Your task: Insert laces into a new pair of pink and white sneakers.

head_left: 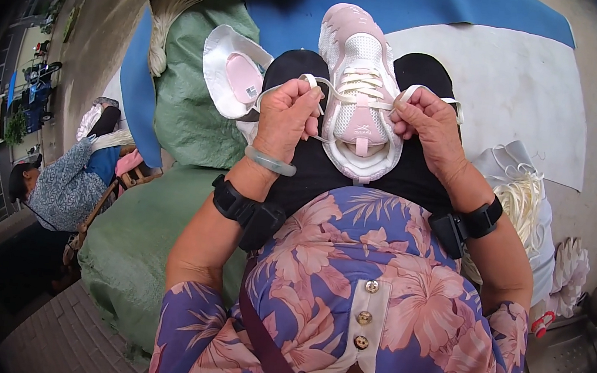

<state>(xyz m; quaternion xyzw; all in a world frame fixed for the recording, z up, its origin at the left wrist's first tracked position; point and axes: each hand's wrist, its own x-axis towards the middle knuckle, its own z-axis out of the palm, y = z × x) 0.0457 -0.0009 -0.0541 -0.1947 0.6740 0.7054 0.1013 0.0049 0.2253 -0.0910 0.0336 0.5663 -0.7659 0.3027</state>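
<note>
A pink and white sneaker (363, 53) rests on my lap between my knees, its toe pointing away from me and its heel opening nearest. White shoelace (362, 82) criss-crosses the lower eyelets. My left hand (289, 114) pinches one lace end at the shoe's left side, a loop standing above the fingers. On the other side, my right hand (431, 128) grips the other lace end, which curves over the knuckles. Both laces are drawn outward from the shoe. Just left of my left hand lies a white shoe piece with a pink insole (241, 79).
Green sacks (194, 92) bulge at my left. A blue and white sheet (484, 12) spreads ahead. Bundles of white laces (516, 202) lie at right, beside pale shoe parts (569, 272). Another person (71, 185) sits at far left.
</note>
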